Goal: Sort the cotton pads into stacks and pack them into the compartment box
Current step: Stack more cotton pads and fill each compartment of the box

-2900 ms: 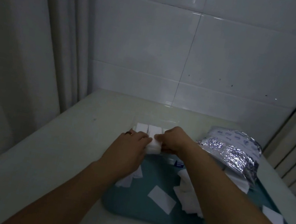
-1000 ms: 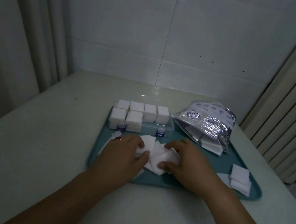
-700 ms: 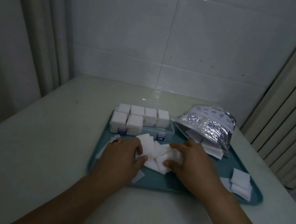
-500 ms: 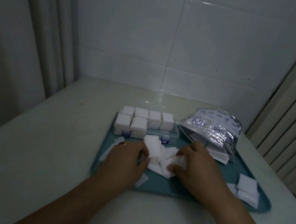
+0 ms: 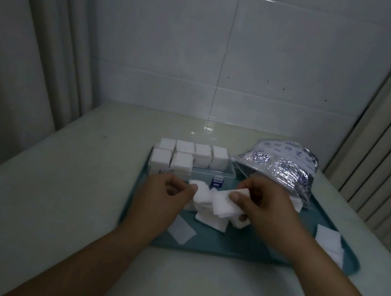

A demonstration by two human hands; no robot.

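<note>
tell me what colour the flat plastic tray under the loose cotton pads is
Teal, a blue-green flat plastic tray, seen in the head view.

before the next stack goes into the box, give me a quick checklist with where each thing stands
1. Left hand grips white cotton pads: ok.
2. Right hand pinches its bunch of pads: ok.
3. Held pads squared into one stack: not ok, fanned out.
4. Clear plastic compartment box has free front compartments: ok.
5. Loose pads remain on teal tray: not ok.
6. Pad count: cannot tell.
</note>
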